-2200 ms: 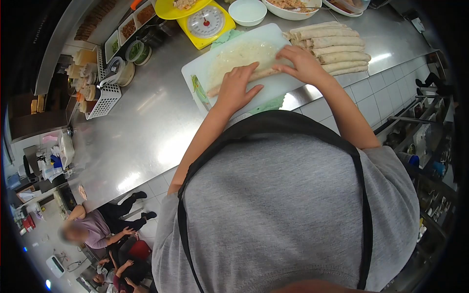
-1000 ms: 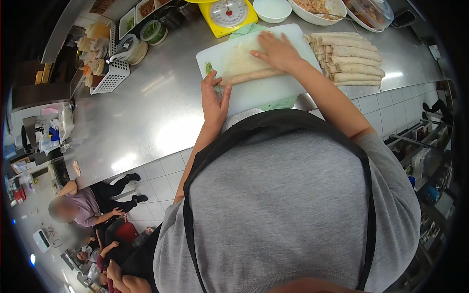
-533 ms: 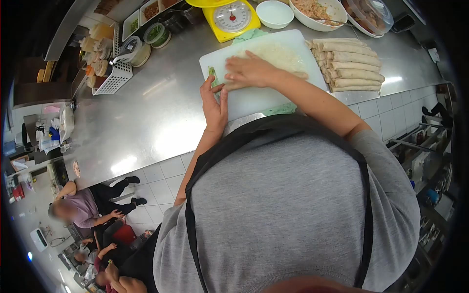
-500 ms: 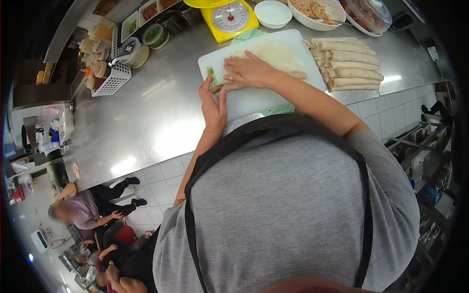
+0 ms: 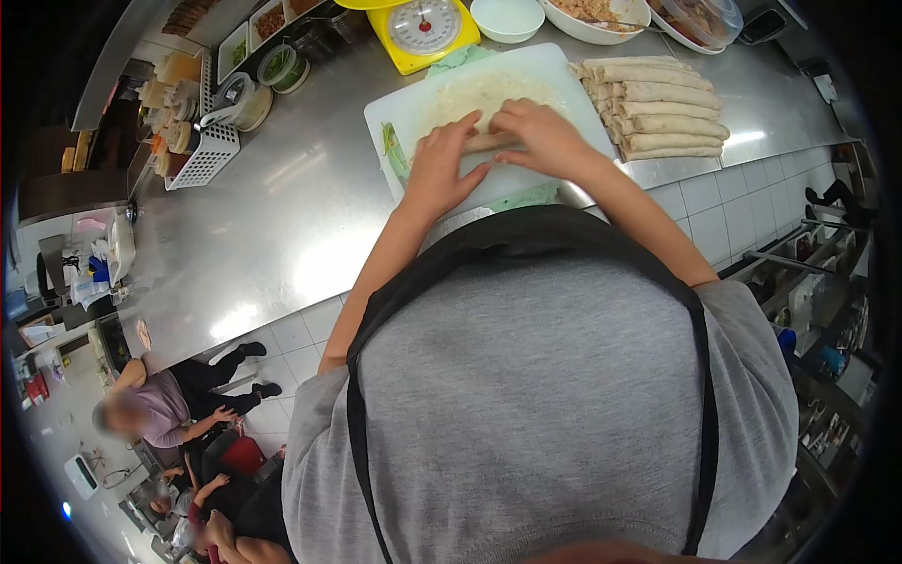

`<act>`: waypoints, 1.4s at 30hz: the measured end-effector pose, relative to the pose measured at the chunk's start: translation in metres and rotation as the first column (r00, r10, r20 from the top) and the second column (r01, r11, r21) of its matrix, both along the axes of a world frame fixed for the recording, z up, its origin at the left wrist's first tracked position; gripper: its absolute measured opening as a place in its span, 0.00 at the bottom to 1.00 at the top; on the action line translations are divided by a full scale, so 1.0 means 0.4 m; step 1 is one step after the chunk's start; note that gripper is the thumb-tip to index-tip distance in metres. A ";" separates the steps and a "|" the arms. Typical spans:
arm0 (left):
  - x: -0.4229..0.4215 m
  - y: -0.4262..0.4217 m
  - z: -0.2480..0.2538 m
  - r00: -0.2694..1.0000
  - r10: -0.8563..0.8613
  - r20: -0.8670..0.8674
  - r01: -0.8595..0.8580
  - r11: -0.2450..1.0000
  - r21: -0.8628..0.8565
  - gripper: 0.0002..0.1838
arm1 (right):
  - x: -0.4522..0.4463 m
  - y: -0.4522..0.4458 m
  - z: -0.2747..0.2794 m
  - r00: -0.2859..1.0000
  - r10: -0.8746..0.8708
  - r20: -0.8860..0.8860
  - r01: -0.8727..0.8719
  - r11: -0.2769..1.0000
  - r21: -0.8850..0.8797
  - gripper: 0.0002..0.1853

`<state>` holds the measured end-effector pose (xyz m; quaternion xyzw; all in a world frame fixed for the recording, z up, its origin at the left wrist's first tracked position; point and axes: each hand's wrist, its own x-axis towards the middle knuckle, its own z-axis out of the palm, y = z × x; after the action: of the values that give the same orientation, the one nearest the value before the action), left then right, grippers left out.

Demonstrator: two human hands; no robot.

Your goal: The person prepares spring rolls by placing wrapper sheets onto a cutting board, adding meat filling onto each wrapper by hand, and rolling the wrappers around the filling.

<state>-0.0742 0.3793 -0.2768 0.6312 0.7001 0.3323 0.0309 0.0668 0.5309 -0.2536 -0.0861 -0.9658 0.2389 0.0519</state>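
On the white cutting board [image 5: 376, 113], a long pale filled roll [image 5: 490, 141] lies between my hands, partly covered by them. My left hand [image 5: 445, 167] grips its left part, thumb on the near side and fingers over the far side. Around the right part of the roll, my right hand [image 5: 543, 141] has its fingers curled. The board's surface beyond the fingers looks wet and whitish. Green leafy strips [image 5: 393, 146] lie at the board's left edge. A stack of similar pale rolls [image 5: 662, 108] sits just right of the board.
Behind the board stand a yellow scale [image 5: 425, 33], a pale bowl [image 5: 507, 19] and a bowl of orange-pink filling [image 5: 601, 14]. A white basket of bottles [image 5: 207, 155] and tubs of greens [image 5: 284, 70] are at the left. People sit beyond the steel counter [image 5: 254, 216].
My left hand has moved right from the board's left edge onto the roll. My right hand, flat before, has shifted right and curled around it. The view has shifted slightly.
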 end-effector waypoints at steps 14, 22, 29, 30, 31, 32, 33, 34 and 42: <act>-0.014 0.038 -0.015 0.988 -0.094 0.124 0.106 0.990 -0.096 0.37 | -0.026 -0.030 -0.078 0.984 -0.078 -0.160 0.085 0.996 0.040 0.16; -0.023 0.018 0.006 0.990 -0.108 0.087 0.121 0.980 -0.157 0.39 | 0.006 0.012 -0.075 0.995 -0.002 -0.101 0.005 0.999 0.034 0.16; -0.090 -0.078 -0.018 0.931 0.092 0.354 -0.046 0.989 -0.138 0.36 | 0.098 0.079 -0.080 0.978 -0.106 -0.179 0.107 0.994 -0.004 0.14; -0.098 -0.083 -0.021 0.921 0.108 0.375 -0.056 0.988 -0.147 0.35 | 0.104 0.083 -0.080 0.979 -0.104 -0.177 0.105 0.994 -0.006 0.14; -0.097 -0.084 -0.021 0.920 0.110 0.376 -0.058 0.987 -0.148 0.35 | 0.109 0.087 -0.080 0.977 -0.110 -0.180 0.103 0.993 -0.048 0.13; -0.097 -0.084 -0.019 0.853 0.148 0.501 -0.071 0.983 -0.169 0.34 | 0.113 0.091 -0.079 0.976 -0.118 -0.184 0.103 0.991 -0.090 0.13; -0.098 -0.082 -0.018 0.767 0.182 0.615 -0.079 0.978 -0.191 0.34 | 0.115 0.094 -0.077 0.974 -0.128 -0.189 0.104 0.986 -0.131 0.12; -0.100 -0.077 -0.020 0.768 0.179 0.615 -0.077 0.979 -0.189 0.34 | 0.114 0.097 -0.076 0.973 -0.131 -0.190 0.107 0.986 -0.130 0.12; -0.110 -0.048 -0.040 0.977 0.194 0.093 -0.198 0.979 0.043 0.23 | 0.096 0.099 -0.065 0.972 -0.202 -0.122 0.184 0.973 -0.143 0.13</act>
<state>-0.1182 0.3600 -0.2927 0.5443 0.7481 0.3795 0.0127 0.1053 0.5707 -0.2798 -0.1664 -0.9294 0.3007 0.1346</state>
